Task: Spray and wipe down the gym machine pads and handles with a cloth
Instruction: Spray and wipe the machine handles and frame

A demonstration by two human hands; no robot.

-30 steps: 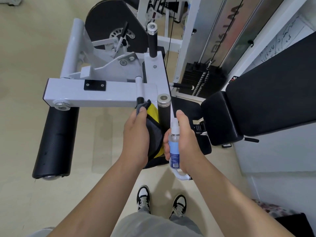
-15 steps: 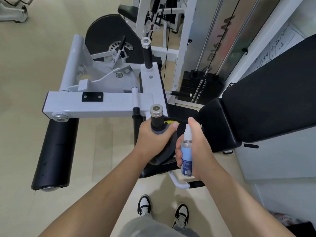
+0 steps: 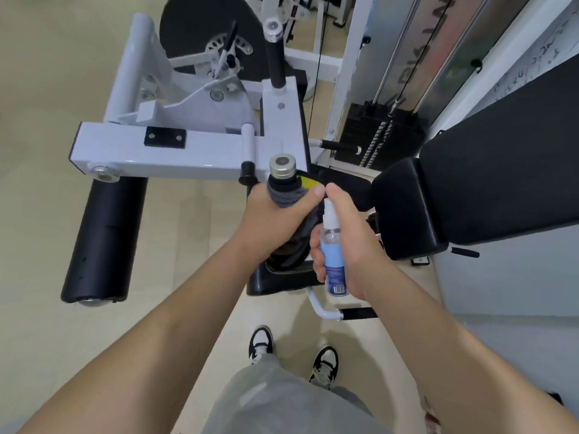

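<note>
My left hand (image 3: 275,220) grips a grey and yellow cloth (image 3: 286,197) wrapped round the near upright black handle (image 3: 283,170), just below its metal cap. Right beside it, my right hand (image 3: 351,242) holds a small clear spray bottle (image 3: 332,255) with blue liquid and a white nozzle, upright, thumb near the nozzle top. A second upright handle (image 3: 275,61) stands farther back on the white machine frame (image 3: 175,151). A black roller pad (image 3: 105,239) hangs at the left; the black seat pad (image 3: 407,208) and back pad (image 3: 513,158) lie to the right.
A weight stack (image 3: 379,139) with cables stands behind the seat. A black round cam plate (image 3: 200,26) is at the top. A low white bar with a black grip (image 3: 347,313) sticks out below my hands. Beige floor spreads left; my shoes (image 3: 260,343) stand below.
My left hand went from holding the cloth beside the handle to closing it around the handle and sits a little higher on it now. The right hand with the bottle stayed close by.
</note>
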